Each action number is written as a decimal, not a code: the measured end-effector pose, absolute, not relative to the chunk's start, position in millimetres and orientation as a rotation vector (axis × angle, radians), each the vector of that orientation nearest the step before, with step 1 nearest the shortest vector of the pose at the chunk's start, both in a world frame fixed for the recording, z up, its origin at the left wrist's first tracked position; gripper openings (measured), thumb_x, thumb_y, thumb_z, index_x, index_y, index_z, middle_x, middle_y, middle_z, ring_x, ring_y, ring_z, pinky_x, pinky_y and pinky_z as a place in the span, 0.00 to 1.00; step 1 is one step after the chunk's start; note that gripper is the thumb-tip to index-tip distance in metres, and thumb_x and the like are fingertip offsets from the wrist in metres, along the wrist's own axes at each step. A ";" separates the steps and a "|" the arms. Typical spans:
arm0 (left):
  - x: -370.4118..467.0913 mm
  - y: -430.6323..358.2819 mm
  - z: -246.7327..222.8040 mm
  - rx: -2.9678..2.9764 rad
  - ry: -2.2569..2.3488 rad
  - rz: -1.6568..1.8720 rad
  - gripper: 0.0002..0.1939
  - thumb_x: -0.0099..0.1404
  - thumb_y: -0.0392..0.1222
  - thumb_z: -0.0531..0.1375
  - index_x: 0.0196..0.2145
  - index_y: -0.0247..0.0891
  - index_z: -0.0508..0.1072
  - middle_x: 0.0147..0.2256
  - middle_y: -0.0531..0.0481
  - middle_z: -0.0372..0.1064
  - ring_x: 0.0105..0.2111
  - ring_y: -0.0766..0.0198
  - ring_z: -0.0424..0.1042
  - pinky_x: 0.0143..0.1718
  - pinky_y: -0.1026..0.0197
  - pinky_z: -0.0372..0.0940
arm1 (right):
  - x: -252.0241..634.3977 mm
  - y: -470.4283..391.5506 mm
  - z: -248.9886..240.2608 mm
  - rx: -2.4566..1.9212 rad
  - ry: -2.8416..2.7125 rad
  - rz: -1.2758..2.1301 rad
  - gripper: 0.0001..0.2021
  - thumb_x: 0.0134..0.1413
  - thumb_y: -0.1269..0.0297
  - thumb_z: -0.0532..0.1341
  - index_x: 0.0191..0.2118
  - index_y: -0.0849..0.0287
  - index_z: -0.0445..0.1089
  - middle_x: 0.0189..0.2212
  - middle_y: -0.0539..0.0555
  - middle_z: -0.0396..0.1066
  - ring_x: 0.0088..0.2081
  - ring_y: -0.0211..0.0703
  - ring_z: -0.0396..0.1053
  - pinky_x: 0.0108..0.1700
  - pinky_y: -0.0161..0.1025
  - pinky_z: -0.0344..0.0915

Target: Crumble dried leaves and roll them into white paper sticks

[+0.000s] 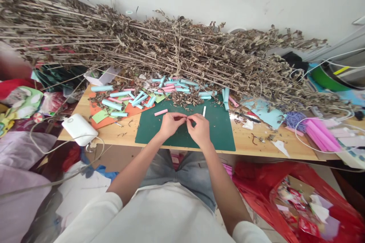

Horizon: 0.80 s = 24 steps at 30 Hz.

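Observation:
Over the green cutting mat (221, 133), my left hand (170, 124) and my right hand (198, 128) meet fingertip to fingertip. Both are closed in a pinch, and whatever sits between the fingers is too small to make out. Left of my left hand a short pink paper roll (161, 112) lies on the mat. Just behind my right hand is a small white stick (204, 111), partly hidden by the hand. Several light blue paper rolls (139, 98) and dry leaf crumbs (185, 98) are scattered along the mat's far edge.
A big heap of dried leafy stalks (182, 41) spans the table's back. At left lie a white power bank (80, 129) with a cable and orange paper (98, 119). To the right are pink paper (322, 134) and purple shreds (298, 120). A red bag (256, 182) stands below.

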<state>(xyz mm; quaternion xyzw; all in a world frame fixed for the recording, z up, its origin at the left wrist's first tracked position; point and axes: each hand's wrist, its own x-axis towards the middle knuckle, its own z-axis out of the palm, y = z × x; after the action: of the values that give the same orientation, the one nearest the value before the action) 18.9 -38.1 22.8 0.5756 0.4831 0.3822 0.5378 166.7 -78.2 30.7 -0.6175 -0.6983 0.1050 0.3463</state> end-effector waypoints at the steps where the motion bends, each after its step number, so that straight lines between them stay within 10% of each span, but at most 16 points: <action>1: 19.1 -38.9 22.3 1.447 1.184 0.907 0.08 0.56 0.38 0.64 0.34 0.36 0.81 0.33 0.46 0.79 0.33 0.61 0.77 0.38 0.61 0.70 | 165.9 -78.9 31.0 -1.647 -1.835 0.209 0.07 0.57 0.69 0.57 0.31 0.57 0.72 0.30 0.54 0.73 0.35 0.44 0.68 0.39 0.39 0.62; 15: 19.9 -35.7 12.8 1.229 1.062 0.950 0.11 0.54 0.45 0.67 0.32 0.34 0.78 0.28 0.48 0.76 0.28 0.64 0.74 0.34 0.62 0.69 | 172.9 -79.3 28.3 -1.610 -1.733 0.350 0.12 0.57 0.70 0.57 0.43 0.56 0.76 0.40 0.54 0.77 0.40 0.44 0.74 0.46 0.41 0.68; 24: 20.3 -35.5 23.5 1.108 1.006 0.926 0.15 0.50 0.48 0.70 0.30 0.33 0.77 0.25 0.49 0.74 0.25 0.67 0.71 0.31 0.63 0.69 | 169.0 -80.7 32.4 -1.527 -1.745 0.338 0.09 0.59 0.67 0.58 0.35 0.56 0.76 0.32 0.53 0.77 0.36 0.43 0.72 0.42 0.39 0.68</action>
<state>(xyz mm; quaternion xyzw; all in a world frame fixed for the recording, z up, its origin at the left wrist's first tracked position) 20.3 -35.5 23.5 0.4853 0.4407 0.4053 0.6372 169.0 -80.7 32.4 -0.6006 -0.6861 0.1328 0.3886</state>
